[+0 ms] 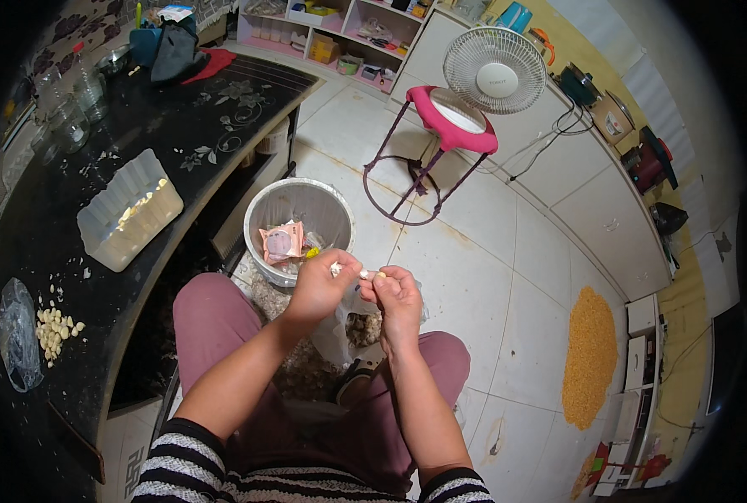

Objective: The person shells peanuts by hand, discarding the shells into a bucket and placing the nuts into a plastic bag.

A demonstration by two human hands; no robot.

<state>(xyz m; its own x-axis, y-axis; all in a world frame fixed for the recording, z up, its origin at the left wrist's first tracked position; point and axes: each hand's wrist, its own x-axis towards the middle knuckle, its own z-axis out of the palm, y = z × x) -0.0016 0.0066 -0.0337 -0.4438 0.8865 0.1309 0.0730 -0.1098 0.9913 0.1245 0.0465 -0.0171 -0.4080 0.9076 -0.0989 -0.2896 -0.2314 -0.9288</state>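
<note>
Above the gap between my knees, my left hand (325, 287) and my right hand (394, 300) meet at the fingertips, both closed. My left fingers hold a white papery garlic clove (335, 269). A pale yellowish garlic clove (381, 275) is pinched in my right hand. A bit of white skin (363, 274) shows between the two hands. Just below them, an opened clear plastic bag (331, 339) holds darker garlic (362, 329), partly hidden by my right wrist. Loose garlic skins (299, 369) lie on the floor between my legs.
A lined white bin (327, 204) with a pink packet (282, 241) stands beyond my hands. On the black table (151, 117) are a plastic tray (113, 239) with cloves, peeled cloves (54, 331) and glass jars (71, 130). A pink stool (440, 138) bears a fan. Yellow grain (590, 356) lies right.
</note>
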